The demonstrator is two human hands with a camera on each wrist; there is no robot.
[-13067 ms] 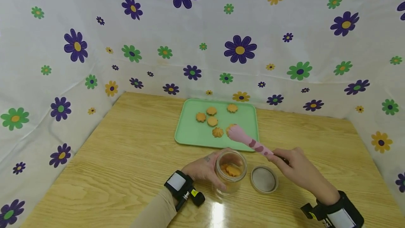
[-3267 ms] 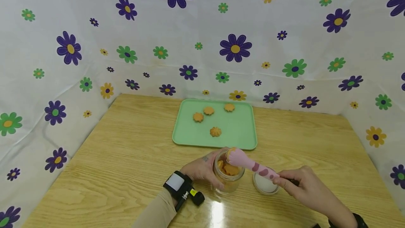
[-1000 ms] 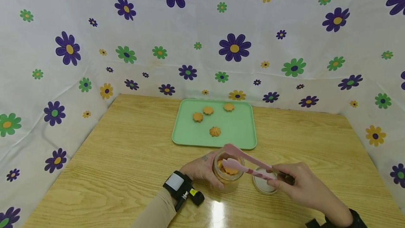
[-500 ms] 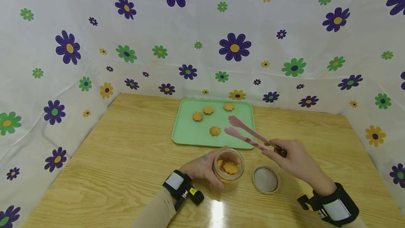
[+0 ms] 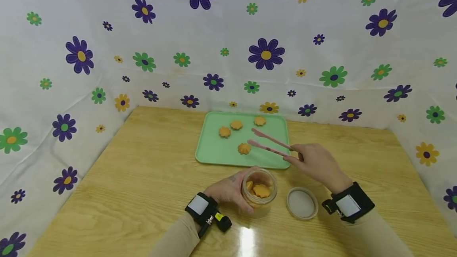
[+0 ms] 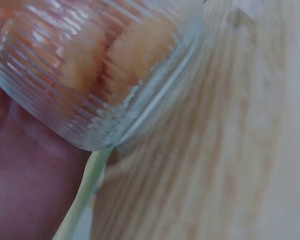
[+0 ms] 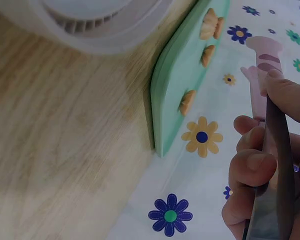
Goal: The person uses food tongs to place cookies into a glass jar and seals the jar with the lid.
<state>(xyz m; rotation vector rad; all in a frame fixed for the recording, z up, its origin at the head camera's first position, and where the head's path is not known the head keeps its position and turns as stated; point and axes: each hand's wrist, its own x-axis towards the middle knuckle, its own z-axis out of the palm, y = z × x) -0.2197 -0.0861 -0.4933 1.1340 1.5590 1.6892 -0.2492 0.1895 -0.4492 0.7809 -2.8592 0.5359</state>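
Note:
My left hand [image 5: 228, 193] grips a ribbed glass jar [image 5: 260, 205] that stands on the table, its mouth uncovered. Several orange-brown, scalloped cookies [image 5: 262, 190] lie inside the jar. In my right hand [image 5: 315, 163] is a pair of pink tongs [image 5: 265, 146] with darker pink spots. The arms of the tongs are spread and hold nothing. Their tips hang over the green tray [image 5: 214, 156], close to the right of a ridged cookie [image 5: 244, 148]. Farther back on the tray lie a cookie [image 5: 224, 132], another cookie [image 5: 236, 124] and one more cookie [image 5: 260, 121].
A round lid [image 5: 302, 204] lies on the wooden table [image 5: 143, 177] to the right of the jar. A white cloth [image 5: 228, 27] printed with flowers hangs behind the table and along its sides.
Two cookies left the tray, and the tongs brought another cookie to the jar and let it go. Since then my right hand has carried the spread tongs back over the tray. The left hand stays put.

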